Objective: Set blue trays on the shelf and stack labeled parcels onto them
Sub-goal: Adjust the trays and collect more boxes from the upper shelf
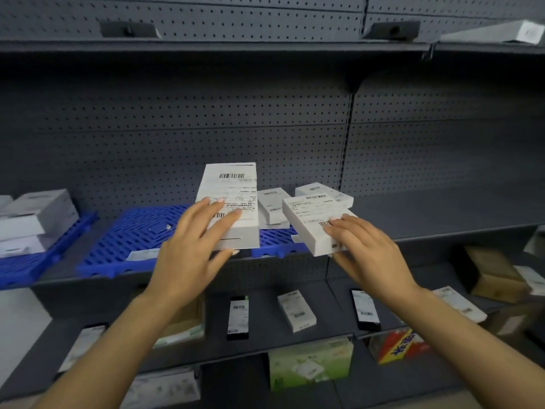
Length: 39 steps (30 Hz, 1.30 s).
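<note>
Parcels fill both your hands at the grey metal shelf (442, 228) with its perforated pegboard back. Your left hand (188, 246) holds a tall white carton (233, 202) with a printed barcode label across its top face; your fingers lie flat on the label and your thumb reaches under the near edge. Your right hand (368, 249) holds a flat white box (315, 222), also labelled, tilted toward you, with fingers on top and thumb beneath its near corner. Both parcels sit over the right end of a blue plastic tray (132, 234), a slatted grid that lies flat on the shelf. Two smaller labelled white boxes (272, 203) rest on the far right part of that tray, just behind the ones you hold. To the far left, a second blue tray (44, 255) carries a stack of white boxes (35, 219). Below, a lower shelf (265, 329) holds small rectangular packs, black and white, lying apart.
</note>
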Available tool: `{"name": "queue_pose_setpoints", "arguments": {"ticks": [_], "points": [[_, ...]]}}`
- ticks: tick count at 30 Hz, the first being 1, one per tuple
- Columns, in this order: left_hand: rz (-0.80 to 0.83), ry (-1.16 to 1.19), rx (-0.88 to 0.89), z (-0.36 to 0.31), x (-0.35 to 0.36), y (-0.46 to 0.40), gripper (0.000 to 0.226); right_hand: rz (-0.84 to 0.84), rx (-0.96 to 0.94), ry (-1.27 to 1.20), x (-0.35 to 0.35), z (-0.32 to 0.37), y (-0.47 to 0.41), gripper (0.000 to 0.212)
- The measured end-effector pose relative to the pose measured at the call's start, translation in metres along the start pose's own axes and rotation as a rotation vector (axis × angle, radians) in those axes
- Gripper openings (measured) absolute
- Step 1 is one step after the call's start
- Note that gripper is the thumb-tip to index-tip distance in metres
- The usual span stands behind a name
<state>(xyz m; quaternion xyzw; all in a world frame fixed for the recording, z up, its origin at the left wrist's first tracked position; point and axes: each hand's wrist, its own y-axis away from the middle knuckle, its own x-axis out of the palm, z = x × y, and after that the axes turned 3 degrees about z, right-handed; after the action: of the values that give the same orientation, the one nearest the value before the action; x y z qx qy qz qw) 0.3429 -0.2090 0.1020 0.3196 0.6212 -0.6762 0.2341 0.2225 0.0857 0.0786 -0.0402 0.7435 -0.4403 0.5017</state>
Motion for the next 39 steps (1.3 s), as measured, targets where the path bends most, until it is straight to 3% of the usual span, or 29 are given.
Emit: {"name": "queue_pose_setpoints", "arguments": {"ticks": [13,18,22,30,39], "points": [[0.032,0.046,0.038,0.110,0.083,-0.046,0.066,0.050,0.056,0.014,0.120,-0.018,-0.103,0.051],[0.032,0.049,0.068,0.147,0.109,-0.065,0.054,0.079,0.089,-0.001,0.168,-0.026,-0.131,0.051],[0.052,0.093,0.060,0.162,0.122,-0.075,0.062,0.155,0.142,-0.011,0.193,-0.029,-0.134,0.051],[0.070,0.082,0.072,0.168,0.135,-0.078,0.053,0.279,0.173,-0.056,0.195,-0.027,-0.127,0.050],[0.051,0.056,-0.002,0.131,0.105,-0.059,0.064,0.289,0.090,-0.230,0.148,-0.004,-0.137,0.062]]}}
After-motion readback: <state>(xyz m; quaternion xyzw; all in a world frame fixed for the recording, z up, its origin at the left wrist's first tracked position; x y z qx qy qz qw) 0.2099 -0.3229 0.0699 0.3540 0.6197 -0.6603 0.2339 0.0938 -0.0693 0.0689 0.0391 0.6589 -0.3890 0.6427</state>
